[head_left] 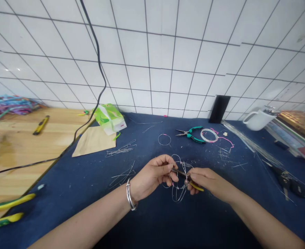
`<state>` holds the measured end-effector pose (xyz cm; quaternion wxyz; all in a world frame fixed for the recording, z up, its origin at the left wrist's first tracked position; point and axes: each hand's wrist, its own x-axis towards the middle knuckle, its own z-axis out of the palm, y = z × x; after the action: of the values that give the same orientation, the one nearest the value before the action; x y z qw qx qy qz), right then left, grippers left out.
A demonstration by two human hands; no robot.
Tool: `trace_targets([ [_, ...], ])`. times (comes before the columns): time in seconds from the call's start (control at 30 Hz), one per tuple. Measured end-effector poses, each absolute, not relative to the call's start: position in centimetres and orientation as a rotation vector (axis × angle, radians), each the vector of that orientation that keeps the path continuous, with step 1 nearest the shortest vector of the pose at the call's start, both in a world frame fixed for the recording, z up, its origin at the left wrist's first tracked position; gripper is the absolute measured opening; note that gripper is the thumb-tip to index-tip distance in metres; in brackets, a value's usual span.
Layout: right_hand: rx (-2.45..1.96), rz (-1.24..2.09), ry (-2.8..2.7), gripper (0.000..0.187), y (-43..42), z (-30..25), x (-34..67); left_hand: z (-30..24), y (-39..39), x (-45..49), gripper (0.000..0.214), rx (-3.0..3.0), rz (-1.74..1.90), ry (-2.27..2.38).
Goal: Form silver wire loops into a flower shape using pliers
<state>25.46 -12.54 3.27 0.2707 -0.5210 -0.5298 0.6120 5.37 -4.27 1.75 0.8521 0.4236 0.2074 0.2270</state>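
Note:
My left hand (153,174) is closed in a pinch on a looped piece of thin silver wire (178,188), low over the blue cloth (90,180). My right hand (206,180) is wrapped round small pliers with yellow handles (195,186). Their dark jaws reach left to the wire, close to my left fingertips. A silver bangle sits on my left wrist (130,193).
Green-handled pliers (191,134), a wire spool (208,135) and a small wire ring (164,139) lie behind my hands. Cut wire bits (121,149) lie to the left. A tissue pack (110,118), a white jug (257,119), keys (287,180) and a hanging black cable (97,62) are also in view.

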Motion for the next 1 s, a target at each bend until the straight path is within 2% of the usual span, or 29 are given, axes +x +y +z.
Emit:
trace_targets([
  [1.0, -1.441, 1.644, -1.36, 0.034, -12.46, 3.25, 25.64, 0.98, -4.14, 5.58, 0.018, 0.846, 0.458, 0.444],
])
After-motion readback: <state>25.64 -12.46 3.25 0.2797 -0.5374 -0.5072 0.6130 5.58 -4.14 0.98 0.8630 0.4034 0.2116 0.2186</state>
